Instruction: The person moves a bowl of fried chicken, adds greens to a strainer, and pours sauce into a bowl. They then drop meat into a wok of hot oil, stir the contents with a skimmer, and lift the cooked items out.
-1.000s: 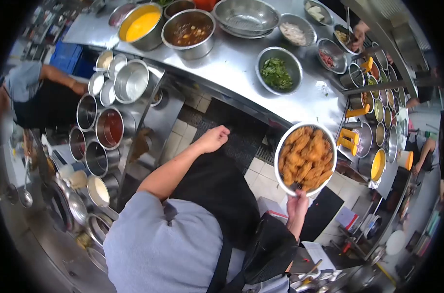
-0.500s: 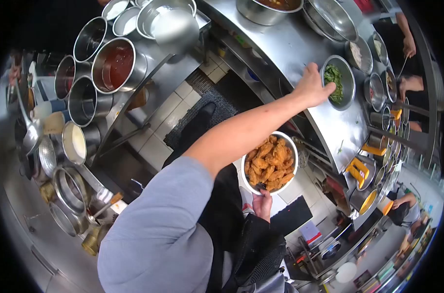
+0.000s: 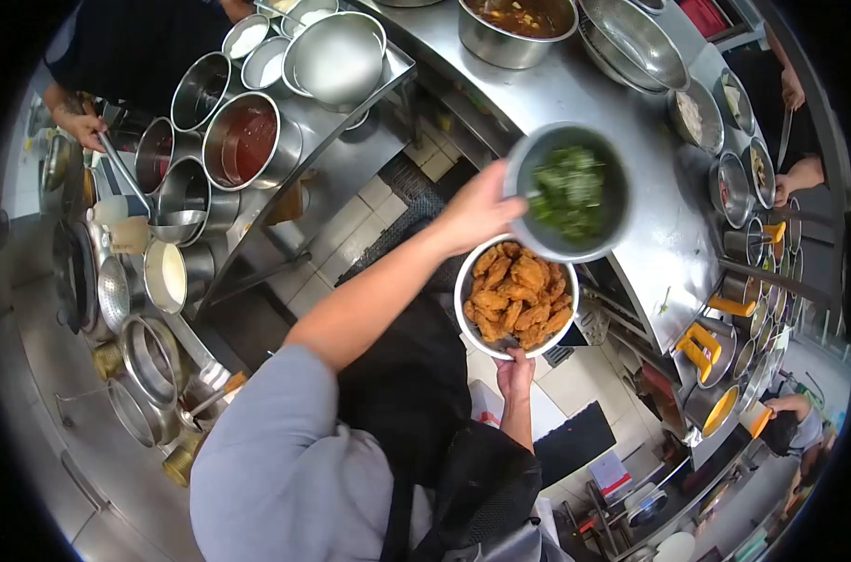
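My left hand (image 3: 481,214) grips the rim of a grey metal bowl (image 3: 615,169), its thumb over the edge. Chopped green leaves (image 3: 568,192) lie inside, slightly blurred by motion. Just below it, my right hand (image 3: 515,375) supports a white bowl (image 3: 462,304) from its near edge, fingers partly hidden underneath. Golden-brown fried chicken pieces (image 3: 519,295) are heaped in that bowl. In this view the metal bowl overlaps the white bowl's upper right rim.
A steel counter (image 3: 645,244) curves along the right, with a soup pot (image 3: 516,42) and several steel bowls. On the left stand pots, one holding red sauce (image 3: 247,140). A person's hand (image 3: 83,126) there holds a ladle (image 3: 177,225). Another person's hand (image 3: 800,178) shows far right.
My left hand has lifted the bowl of greens off the counter and brought it left and toward me, over the edge of the chicken bowl. A person with a ladle has appeared upper left.
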`<action>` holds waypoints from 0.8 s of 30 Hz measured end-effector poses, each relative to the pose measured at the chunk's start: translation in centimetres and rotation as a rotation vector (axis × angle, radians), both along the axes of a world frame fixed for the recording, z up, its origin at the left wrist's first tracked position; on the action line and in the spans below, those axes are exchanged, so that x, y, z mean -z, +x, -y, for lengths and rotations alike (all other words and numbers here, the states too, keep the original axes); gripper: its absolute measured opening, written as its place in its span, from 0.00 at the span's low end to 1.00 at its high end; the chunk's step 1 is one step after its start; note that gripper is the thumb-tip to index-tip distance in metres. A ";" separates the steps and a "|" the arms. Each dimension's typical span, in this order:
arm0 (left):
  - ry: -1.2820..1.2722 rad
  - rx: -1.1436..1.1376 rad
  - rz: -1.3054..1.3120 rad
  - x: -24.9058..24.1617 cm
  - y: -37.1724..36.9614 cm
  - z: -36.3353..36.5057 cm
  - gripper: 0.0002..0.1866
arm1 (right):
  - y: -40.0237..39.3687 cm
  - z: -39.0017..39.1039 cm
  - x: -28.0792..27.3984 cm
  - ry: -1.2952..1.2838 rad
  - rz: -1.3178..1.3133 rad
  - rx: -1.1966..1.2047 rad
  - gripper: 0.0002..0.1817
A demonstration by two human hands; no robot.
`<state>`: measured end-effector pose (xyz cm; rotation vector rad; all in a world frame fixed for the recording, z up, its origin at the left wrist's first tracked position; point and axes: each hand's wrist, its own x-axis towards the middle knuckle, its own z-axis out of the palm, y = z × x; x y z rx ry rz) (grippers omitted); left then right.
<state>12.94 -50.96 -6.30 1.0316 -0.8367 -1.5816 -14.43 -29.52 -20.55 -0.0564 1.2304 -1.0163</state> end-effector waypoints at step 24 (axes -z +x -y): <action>0.460 -0.889 0.142 42.1 27.5 -17.5 0.14 | 34.8 21.6 39.9 -0.118 -0.056 -0.916 0.24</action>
